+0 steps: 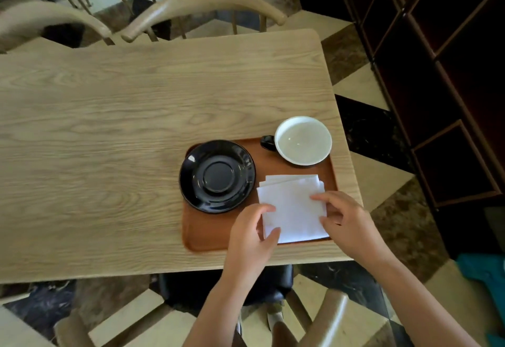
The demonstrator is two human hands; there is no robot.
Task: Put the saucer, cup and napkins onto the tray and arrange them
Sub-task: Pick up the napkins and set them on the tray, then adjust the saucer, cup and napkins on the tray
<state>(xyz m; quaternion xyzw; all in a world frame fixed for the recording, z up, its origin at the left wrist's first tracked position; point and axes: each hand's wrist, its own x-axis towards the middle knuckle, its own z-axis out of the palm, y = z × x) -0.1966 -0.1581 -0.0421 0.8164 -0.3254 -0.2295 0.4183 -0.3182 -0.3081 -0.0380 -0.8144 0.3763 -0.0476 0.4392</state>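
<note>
A brown wooden tray (pixel 210 231) lies at the table's near right corner. On its left part rests a black saucer (pixel 217 176), with nothing on it. At the tray's far right stands a cup (pixel 302 140), white inside with a black handle pointing left. White napkins (pixel 293 207) lie stacked and slightly fanned on the tray's near right part. My left hand (pixel 252 240) pinches the stack's left edge between thumb and fingers. My right hand (pixel 345 221) holds the stack's right edge, fingertips on top.
The light wooden table (pixel 109 141) stretches left and away from the tray. Curved wooden chair backs (pixel 202 4) stand along the far side. A dark shelf unit (pixel 442 73) is on the right. A chair with a black seat (pixel 226 286) sits below the near edge.
</note>
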